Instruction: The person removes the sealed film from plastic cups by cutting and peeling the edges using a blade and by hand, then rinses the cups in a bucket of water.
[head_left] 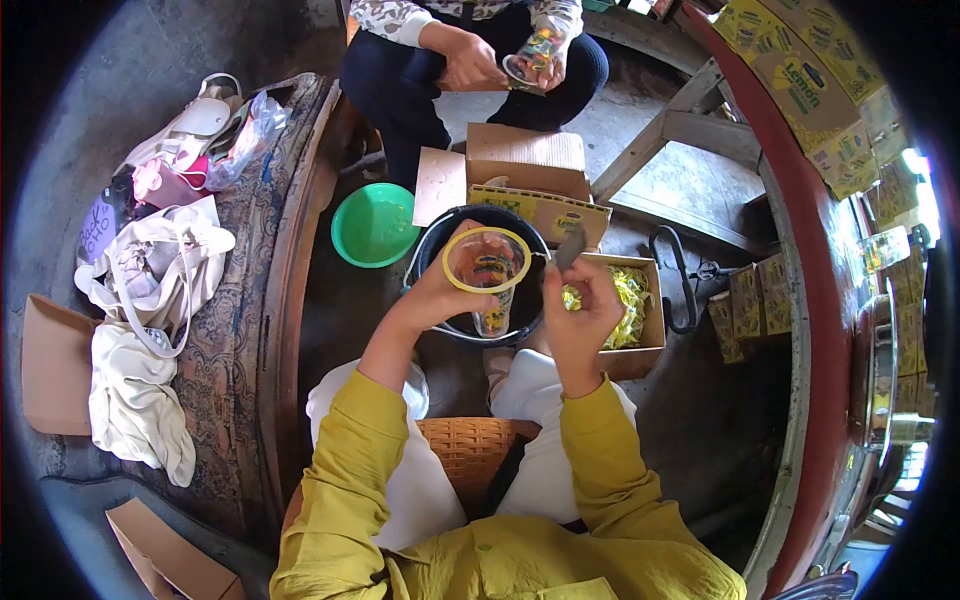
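My left hand (pixel 437 296) is closed around a clear plastic cup (pixel 487 262) with a yellow rim and a colourful print, its mouth facing up toward me. In my right hand (pixel 585 312) the fingers pinch a short, flat grey blade (pixel 570 247), which points up beside the cup; its handle is hidden. Below both hands stands a black bucket (pixel 425 235) with a wire handle. Another printed piece of clear plastic (pixel 492 318) shows under the cup, and I cannot tell whether it is joined to it.
Right of the bucket sits a carton (pixel 640 362) of yellow-green strips. Beyond are an open cardboard box (pixel 525 150) and a green basin (pixel 375 225). Opposite, another person's hands (pixel 470 65) hold a printed clear cup. Bags (pixel 165 265) lie on the left bench; a wooden frame (pixel 715 132) borders the right.
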